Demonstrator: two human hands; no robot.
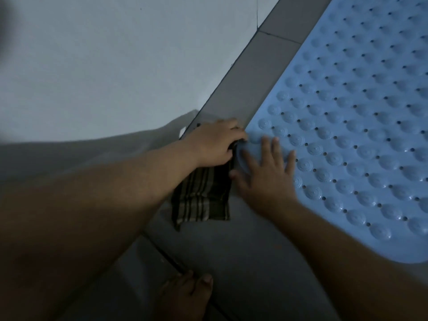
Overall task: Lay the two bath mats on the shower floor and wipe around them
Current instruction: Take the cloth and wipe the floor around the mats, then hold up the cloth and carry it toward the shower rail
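A light blue rubber bath mat (347,126) with raised bumps and small holes lies flat on the grey tiled shower floor (250,75), filling the right side. My right hand (266,174) rests flat on the mat's near corner, fingers spread. My left hand (213,144) presses a dark striped cloth (201,200) onto the floor right beside that mat corner, at the foot of the wall. Only one mat is in sight.
A pale tiled wall (115,54) rises along the left, meeting the floor in a diagonal line. My bare toes (192,288) stand on the grey floor at the bottom centre. A narrow strip of floor runs between wall and mat.
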